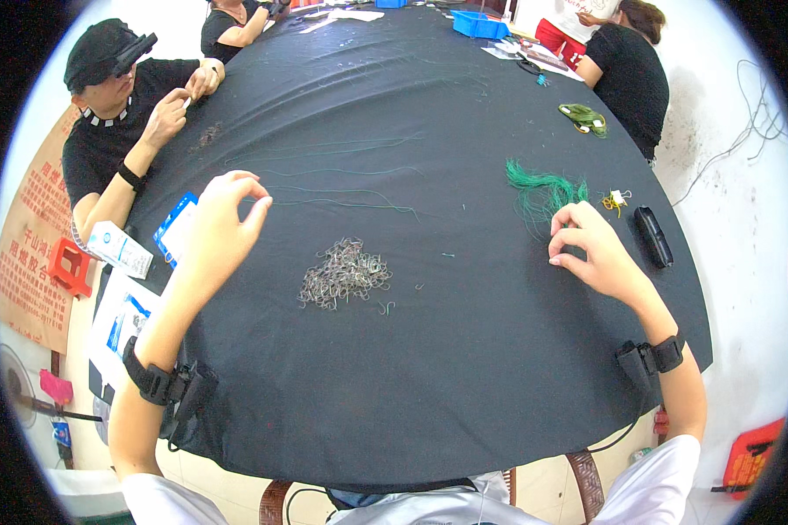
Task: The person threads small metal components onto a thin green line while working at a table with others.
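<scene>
Brown board (pixel 35 262) bears red writing (pixel 39 210); left hand (pixel 226 212) and right hand (pixel 594 248) curl near green threads (pixel 538 184), grip impossible to tell

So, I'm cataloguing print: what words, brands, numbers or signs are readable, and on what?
Tan flat board: large red characters, readable but not copied; smaller lines blurred.
White rectangular carton: print too small.
White-and-blue flat sheet: print too small.
White shirt, red garment: markings too blurred.

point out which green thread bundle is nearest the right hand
The loose, bright-green bundle, spread out just beyond the right hand. The other, the olive-green skein, is more compact and lies farther away.
</scene>
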The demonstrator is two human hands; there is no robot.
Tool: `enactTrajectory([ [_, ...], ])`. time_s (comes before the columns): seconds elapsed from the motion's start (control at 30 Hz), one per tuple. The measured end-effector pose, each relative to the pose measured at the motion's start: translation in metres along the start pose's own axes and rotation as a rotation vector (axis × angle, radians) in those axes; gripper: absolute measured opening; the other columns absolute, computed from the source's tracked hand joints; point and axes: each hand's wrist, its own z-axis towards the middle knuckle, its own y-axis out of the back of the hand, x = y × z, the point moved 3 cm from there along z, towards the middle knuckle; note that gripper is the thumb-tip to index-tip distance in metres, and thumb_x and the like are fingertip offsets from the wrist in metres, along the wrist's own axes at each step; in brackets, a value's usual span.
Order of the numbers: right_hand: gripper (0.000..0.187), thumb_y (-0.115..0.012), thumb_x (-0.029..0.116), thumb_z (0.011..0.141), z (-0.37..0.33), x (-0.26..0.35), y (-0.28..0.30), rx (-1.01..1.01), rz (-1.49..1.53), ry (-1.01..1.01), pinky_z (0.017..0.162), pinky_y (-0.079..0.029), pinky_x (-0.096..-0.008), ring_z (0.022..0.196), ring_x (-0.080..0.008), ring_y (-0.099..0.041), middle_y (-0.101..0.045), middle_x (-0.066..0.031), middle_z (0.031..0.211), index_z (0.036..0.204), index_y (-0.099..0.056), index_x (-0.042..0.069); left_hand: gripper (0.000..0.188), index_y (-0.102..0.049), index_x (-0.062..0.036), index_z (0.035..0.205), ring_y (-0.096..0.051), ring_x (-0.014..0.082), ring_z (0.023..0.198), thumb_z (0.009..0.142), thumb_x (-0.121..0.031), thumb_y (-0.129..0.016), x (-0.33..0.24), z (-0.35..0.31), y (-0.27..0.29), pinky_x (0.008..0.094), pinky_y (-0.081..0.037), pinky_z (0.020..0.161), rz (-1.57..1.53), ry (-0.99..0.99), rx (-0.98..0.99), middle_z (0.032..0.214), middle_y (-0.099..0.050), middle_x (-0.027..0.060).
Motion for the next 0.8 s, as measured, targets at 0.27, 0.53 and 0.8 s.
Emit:
enactTrajectory([
  [0.27,0.010,-0.068,0.008,0.077,0.011,0.079,-0.012,-0.018,0.408,0.017,0.063,-0.048,-0.0319,0.071,-0.0235,-0.061,-0.061,-0.0082,0.077,0.082,-0.060,0.005,0.020,-0.060,-0.0011,0.098,-0.063,0.0225,0.079,0.081,-0.010,-0.067,-0.119,-0.020,0.003,0.0303,-0.052,0.068,-0.471,-0.228,0.309,0.095,-0.062,0.0119],
  [0.53,0.006,-0.063,0.005,0.083,0.021,0.121,-0.032,0.127,0.768,-0.131,0.056,-0.048,-0.0244,0.063,-0.0119,-0.064,-0.066,-0.0068,0.071,0.089,-0.062,0.002,0.021,-0.060,-0.0013,0.094,-0.064,0.0281,0.072,0.080,-0.015,-0.068,-0.160,-0.047,-0.019,0.0360,-0.052,0.061,-0.478,-0.468,0.278,0.086,-0.064,0.0123],
  [0.8,0.005,-0.059,0.003,0.086,0.030,0.110,-0.049,0.151,0.931,-0.137,0.058,-0.049,-0.0213,0.065,-0.0076,-0.061,-0.065,-0.0043,0.074,0.089,-0.062,0.001,0.008,-0.063,-0.0012,0.081,-0.063,0.0258,0.065,0.080,-0.008,-0.067,-0.147,-0.036,-0.023,0.0335,-0.050,0.055,-0.566,-0.430,0.263,0.075,-0.064,0.0101],
])
